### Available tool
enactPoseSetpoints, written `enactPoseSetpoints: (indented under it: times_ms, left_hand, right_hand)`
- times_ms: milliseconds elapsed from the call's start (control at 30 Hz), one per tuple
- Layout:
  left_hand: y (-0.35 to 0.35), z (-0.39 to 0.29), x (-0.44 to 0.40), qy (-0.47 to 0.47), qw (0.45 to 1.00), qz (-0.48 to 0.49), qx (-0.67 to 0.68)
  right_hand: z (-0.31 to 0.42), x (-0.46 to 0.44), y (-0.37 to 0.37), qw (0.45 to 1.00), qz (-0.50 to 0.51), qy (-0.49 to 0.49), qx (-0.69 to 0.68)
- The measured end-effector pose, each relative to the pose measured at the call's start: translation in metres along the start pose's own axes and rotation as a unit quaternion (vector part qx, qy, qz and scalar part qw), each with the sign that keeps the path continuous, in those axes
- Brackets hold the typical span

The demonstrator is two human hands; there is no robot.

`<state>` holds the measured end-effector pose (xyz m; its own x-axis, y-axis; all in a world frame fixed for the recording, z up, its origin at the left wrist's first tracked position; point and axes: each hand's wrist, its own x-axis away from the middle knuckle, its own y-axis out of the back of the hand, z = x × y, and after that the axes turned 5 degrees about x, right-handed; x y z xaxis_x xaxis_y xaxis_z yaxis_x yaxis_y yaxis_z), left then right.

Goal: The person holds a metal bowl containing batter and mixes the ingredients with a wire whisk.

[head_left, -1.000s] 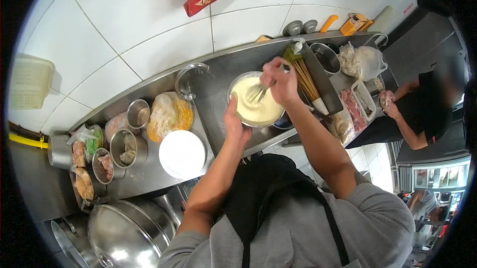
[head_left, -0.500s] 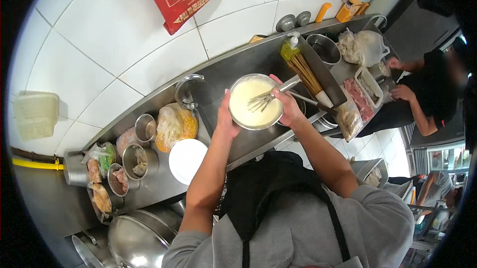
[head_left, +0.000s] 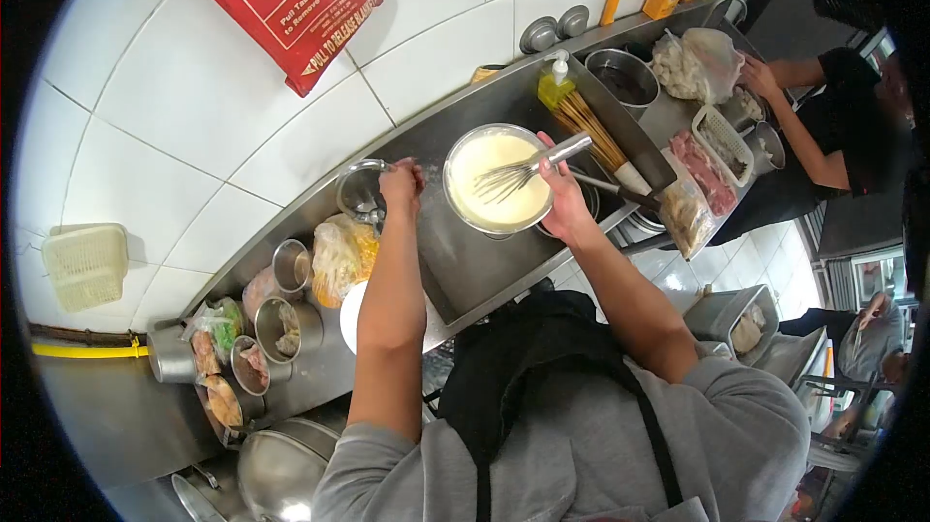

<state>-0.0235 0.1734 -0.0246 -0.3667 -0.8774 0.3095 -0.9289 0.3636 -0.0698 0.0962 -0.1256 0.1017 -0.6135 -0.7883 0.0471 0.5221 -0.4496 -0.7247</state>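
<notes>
My right hand (head_left: 564, 198) grips the right rim of a round metal bowl (head_left: 449, 188) filled with pale, creamy batter (head_left: 484, 162). A wire whisk (head_left: 518, 173) rests in the batter, its metal handle leaning across the rim against my right fingers. The bowl is held above the steel sink (head_left: 455, 275). My left hand (head_left: 402, 183) is off the bowl, with its fingers curled closed at the end of the curved metal faucet spout (head_left: 356, 173); the hand partly hides the spout tip.
Left are metal pots (head_left: 281, 326), bagged food (head_left: 339, 256) and a white plate (head_left: 354, 314). Right of the sink stand a soap bottle (head_left: 555, 88), wooden sticks (head_left: 593, 130) and raw meat (head_left: 702, 173). A co-worker's hand (head_left: 760, 76) is near a plastic bag (head_left: 712, 62).
My left hand has let go of the bowl and moved left to the faucet spout. My right hand still holds the bowl. The co-worker's hands have shifted toward the plastic bag.
</notes>
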Motion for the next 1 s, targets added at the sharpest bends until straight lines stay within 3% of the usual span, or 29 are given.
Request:
enactPoseSetpoints:
  times_ms: [67,267,333,433,533,633,733,867,900,1000]
  left_hand:
    - [-0.008,-0.036,0.018,-0.087,0.951,-0.091,-0.281]
    - [-0.022,-0.065,0.052,0.031,0.945,0.092,-0.313]
    - [-0.037,-0.083,0.091,0.193,0.965,0.164,-0.069]
    - [-0.045,-0.075,0.114,0.3,0.872,0.353,0.155]
    - [-0.049,-0.042,0.13,0.262,0.836,0.407,0.259]
    - [-0.05,-0.013,0.143,0.247,0.846,0.374,0.288]
    - [-0.046,0.007,0.16,0.236,0.854,0.337,0.317]
    - [-0.047,0.004,0.186,0.208,0.853,0.307,0.368]
    - [-0.048,0.005,0.19,0.207,0.849,0.301,0.381]
    - [-0.054,-0.002,0.2,0.209,0.852,0.267,0.4]
  right_hand:
    - [0.001,0.001,0.002,1.0,-0.006,0.001,0.004]
    - [0.0,0.0,0.018,1.0,-0.008,-0.018,0.008]
    - [0.004,0.001,0.018,0.999,-0.008,-0.043,0.02]
    - [0.0,-0.001,0.027,0.998,0.023,-0.062,0.0]
    - [0.001,-0.001,0.029,0.996,0.014,-0.09,-0.004]
    - [0.015,-0.013,0.031,0.981,-0.085,-0.127,0.116]
    - [0.027,-0.028,0.034,0.956,-0.097,-0.101,0.258]
    - [0.041,-0.023,0.026,0.967,-0.028,-0.013,0.253]
    - [0.047,-0.014,0.003,0.989,-0.022,0.003,0.145]
    - [0.043,0.006,-0.008,0.984,-0.028,0.008,0.175]
